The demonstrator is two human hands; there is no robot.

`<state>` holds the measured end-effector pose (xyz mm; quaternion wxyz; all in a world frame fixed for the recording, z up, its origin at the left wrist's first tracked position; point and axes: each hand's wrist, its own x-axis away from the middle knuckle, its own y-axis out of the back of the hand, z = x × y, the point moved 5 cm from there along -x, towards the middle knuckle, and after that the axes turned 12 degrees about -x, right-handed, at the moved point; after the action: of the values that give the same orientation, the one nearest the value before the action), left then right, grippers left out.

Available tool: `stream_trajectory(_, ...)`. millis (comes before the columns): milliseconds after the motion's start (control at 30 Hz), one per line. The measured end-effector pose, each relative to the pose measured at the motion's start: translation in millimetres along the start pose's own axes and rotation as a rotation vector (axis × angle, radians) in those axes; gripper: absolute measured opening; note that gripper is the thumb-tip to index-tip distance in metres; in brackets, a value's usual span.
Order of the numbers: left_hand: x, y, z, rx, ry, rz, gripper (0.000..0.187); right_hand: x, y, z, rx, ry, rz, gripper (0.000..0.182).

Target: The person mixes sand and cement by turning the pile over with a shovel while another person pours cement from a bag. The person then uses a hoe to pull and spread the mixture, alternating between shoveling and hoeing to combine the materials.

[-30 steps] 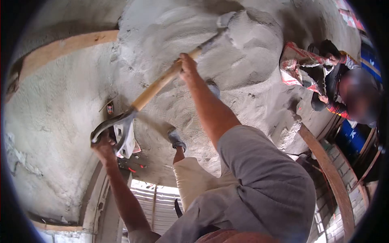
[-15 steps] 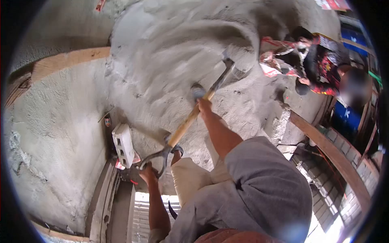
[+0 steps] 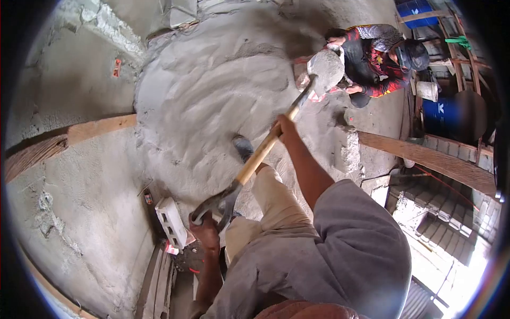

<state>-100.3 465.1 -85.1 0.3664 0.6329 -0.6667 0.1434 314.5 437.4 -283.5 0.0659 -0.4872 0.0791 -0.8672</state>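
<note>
My left hand (image 3: pixel 206 232) is wrapped round the black grip of a shovel (image 3: pixel 257 161), low in the view. Further up the wooden shaft, near the metal neck, my right hand (image 3: pixel 285 129) is closed on the same shovel. The blade, heaped with grey material (image 3: pixel 326 68), is at the mouth of a red and white sack (image 3: pixel 303 74). Another person (image 3: pixel 380 58) holds the sack with both hands. Grey sand or cement mix (image 3: pixel 207 101) covers the floor around my feet.
A hollow block (image 3: pixel 171 223) stands by the left wall. Wooden boards (image 3: pixel 101 127) (image 3: pixel 425 159) lie at the left and right. Blue drums (image 3: pixel 443 117) and a white bucket (image 3: pixel 427 91) stand beyond the other person.
The shovel blade has moved from the grey heap up and right to the sack and now bears a load. My right hand has moved with it. The view has shifted.
</note>
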Motion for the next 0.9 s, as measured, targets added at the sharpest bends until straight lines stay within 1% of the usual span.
stream_trajectory(33, 1.4, -19.1, -13.7, -0.005, 0.0, 0.01, 0.015, -11.6, -2.9, 20.8, -0.097, -0.04, 0.016, 0.022)
stream_trajectory(67, 3.9, -38.1, -37.8, -0.126, -0.249, -0.035, 0.016, -20.5, -10.2, 44.0, -0.195, -0.079, 0.036, 0.027)
stream_trajectory(100, 9.6, -58.6, -60.6, -0.245, -0.499, -0.081, 0.017, -37.2, -11.3, 65.7, -0.183, -0.067, 0.056, 0.031)
stream_trajectory(133, 12.5, -80.1, -70.3, -0.245, -0.501, -0.074, 0.017, -53.0, -11.8, 85.2, -0.17, -0.056, 0.077, 0.035)
stream_trajectory(167, 21.7, -105.8, -84.5, -0.361, -0.68, 0.006, 0.02, -55.8, -16.6, 104.4, -0.163, -0.05, 0.086, 0.035)
stream_trajectory(200, 31.0, -127.7, -98.0, -0.478, -0.854, 0.089, 0.023, -57.7, -19.8, 119.5, -0.155, -0.017, 0.073, 0.03)
stream_trajectory(267, 50.9, -163.5, -146.2, -0.607, -1.306, 0.271, 0.02, -65.5, -21.6, 148.1, -0.108, 0.044, 0.298, 0.026)
stream_trajectory(300, 57.1, -174.6, -156.9, -0.722, -1.322, 0.393, 0.027, -69.4, -26.7, 156.0, -0.252, 0.004, 0.318, 0.027)
stream_trajectory(333, 55.4, -178.6, -162.0, -0.733, -1.313, 0.391, 0.027, -71.2, -29.3, 159.4, -0.395, -0.043, 0.33, 0.029)
stream_trajectory(367, 58.6, -180.0, -166.5, -0.748, -1.403, 0.404, 0.024, -67.9, -30.3, 158.1, -0.429, -0.12, 0.386, 0.031)
stream_trajectory(400, 61.3, -181.2, -171.9, -0.76, -1.503, 0.411, 0.022, -64.7, -30.7, 153.4, -0.431, -0.132, 0.387, 0.031)
stream_trajectory(433, 65.9, -175.5, -175.7, -0.78, -1.559, 0.375, 0.019, -57.1, -35.2, 150.5, -0.528, -0.123, 0.517, 0.031)
stream_trajectory(467, 70.9, -167.1, -182.0, -0.791, -1.558, 0.368, 0.019, -41.3, -39.2, 147.0, -0.626, -0.115, 0.643, 0.032)
stream_trajectory(500, 80.9, -156.3, -188.4, -0.806, -1.616, 0.375, 0.018, -28.8, -37.6, 138.5, -0.631, -0.095, 0.613, 0.032)
stream_trajectory(533, 89.6, -144.6, -189.3, -0.822, -1.675, 0.383, 0.017, -14.6, -35.4, 128.3, -0.698, -0.105, 0.65, 0.032)
stream_trajectory(567, 93.9, -129.9, -185.4, -0.835, -1.672, 0.382, 0.017, -6.5, -30.6, 115.9, -0.75, -0.146, 0.652, 0.032)
stream_trajectory(633, 98.4, -97.7, -172.9, -0.892, -1.525, 0.449, 0.017, 16.7, -24.6, 93.8, -0.811, -0.193, 0.657, 0.032)
stream_trajectory(667, 104.8, -80.6, -163.5, -0.902, -1.525, 0.447, 0.017, 38.2, -24.8, 86.2, -0.698, -0.147, 0.594, 0.035)
stream_trajectory(700, 104.5, -59.0, -154.7, -0.795, -1.378, 0.372, 0.019, 56.4, -26.3, 81.2, -0.583, -0.099, 0.531, 0.037)
stream_trajectory(733, 107.0, -40.6, -144.6, -0.685, -1.231, 0.298, 0.022, 73.1, -30.4, 77.9, -0.584, -0.102, 0.533, 0.037)
stream_trajectory(767, 119.9, -31.0, -134.2, -0.685, -1.232, 0.293, 0.022, 89.4, -30.7, 73.7, -0.522, -0.082, 0.493, 0.038)
stream_trajectory(800, 125.0, -14.6, -122.6, -0.651, -1.053, 0.14, 0.023, 101.7, -25.5, 66.6, -0.458, -0.06, 0.455, 0.038)
stream_trajectory(833, 131.3, 4.4, -106.5, -0.608, -0.871, -0.01, 0.023, 102.8, -22.1, 58.2, -0.496, -0.071, 0.499, 0.036)
stream_trajectory(867, 138.2, 18.0, -83.8, -0.595, -0.873, -0.022, 0.023, 106.3, -20.1, 50.0, -0.486, -0.069, 0.512, 0.036)
stream_trajectory(900, 136.5, 36.3, -51.6, -0.573, -0.776, -0.095, 0.023, 110.1, -17.0, 43.4, -0.515, -0.027, 0.519, 0.034)
